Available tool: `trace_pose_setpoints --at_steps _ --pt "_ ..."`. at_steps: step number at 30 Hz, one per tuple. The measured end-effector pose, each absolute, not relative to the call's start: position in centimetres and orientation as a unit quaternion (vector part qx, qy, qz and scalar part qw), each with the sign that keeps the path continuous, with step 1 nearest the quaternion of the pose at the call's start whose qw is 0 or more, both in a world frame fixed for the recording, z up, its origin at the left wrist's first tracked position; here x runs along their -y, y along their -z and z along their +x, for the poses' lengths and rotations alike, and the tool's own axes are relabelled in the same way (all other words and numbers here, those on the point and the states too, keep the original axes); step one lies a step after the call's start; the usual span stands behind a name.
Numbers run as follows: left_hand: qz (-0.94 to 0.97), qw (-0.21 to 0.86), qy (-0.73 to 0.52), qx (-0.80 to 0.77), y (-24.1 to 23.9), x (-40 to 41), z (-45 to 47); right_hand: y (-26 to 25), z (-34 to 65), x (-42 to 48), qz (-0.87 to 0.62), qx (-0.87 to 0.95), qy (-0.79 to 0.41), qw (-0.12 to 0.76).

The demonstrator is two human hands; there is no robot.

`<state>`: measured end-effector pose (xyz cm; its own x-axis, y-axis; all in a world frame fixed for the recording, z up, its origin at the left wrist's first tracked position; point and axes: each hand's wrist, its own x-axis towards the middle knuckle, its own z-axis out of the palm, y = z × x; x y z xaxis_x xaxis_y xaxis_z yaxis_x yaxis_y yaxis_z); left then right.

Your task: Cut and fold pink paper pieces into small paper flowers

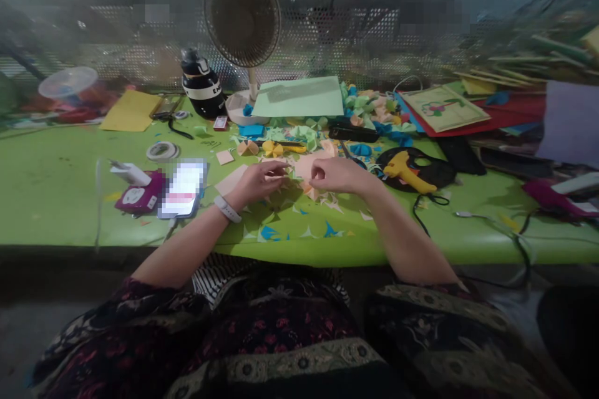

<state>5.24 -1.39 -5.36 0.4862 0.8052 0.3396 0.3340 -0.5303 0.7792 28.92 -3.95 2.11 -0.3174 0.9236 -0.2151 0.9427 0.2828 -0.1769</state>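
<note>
I'm holding the left hand [262, 181] loosely open, the right hand [337, 173] curled by peach paper [304, 166] near the surface's [70, 199] front edge, its grip unclear; I'm favouring a light touch.

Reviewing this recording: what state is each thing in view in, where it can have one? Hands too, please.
Left hand: fingers bent; grip unclear
Right hand: fingers curled; grip unclear
Yellow paper flower: folded
Blue scraps: cut, scattered
Pale green sheet: spread out
Phone: screen lit
Fan: upright; spinning or not, unclear
Bottle: upright, lid on
Glue gun: lying down
Tape roll: lying flat
</note>
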Motion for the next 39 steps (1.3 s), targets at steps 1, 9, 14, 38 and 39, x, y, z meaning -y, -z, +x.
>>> trace_pose_setpoints --at_steps 1,9,14,38,39 --pt "0.795 0.317 -0.372 -0.359 5.3 1.4 5.1 -2.1 28.8 4.0 0.578 -0.802 0.143 0.046" --pt "0.785 0.315 -0.398 -0.355 4.6 2.1 5.3 -2.5 29.1 4.0 0.549 -0.805 0.227 0.010" --pt "0.797 0.304 -0.410 -0.323 3.5 3.4 5.6 -2.1 29.2 4.0 0.554 -0.713 0.379 -0.202" --pt "0.581 0.476 -0.516 -0.412 4.4 1.0 5.4 1.3 27.8 2.6 0.522 -0.807 0.186 -0.205" --pt "0.573 0.481 -0.516 -0.417 4.5 1.0 5.3 1.3 27.8 2.6 0.522 -0.813 0.170 -0.195"
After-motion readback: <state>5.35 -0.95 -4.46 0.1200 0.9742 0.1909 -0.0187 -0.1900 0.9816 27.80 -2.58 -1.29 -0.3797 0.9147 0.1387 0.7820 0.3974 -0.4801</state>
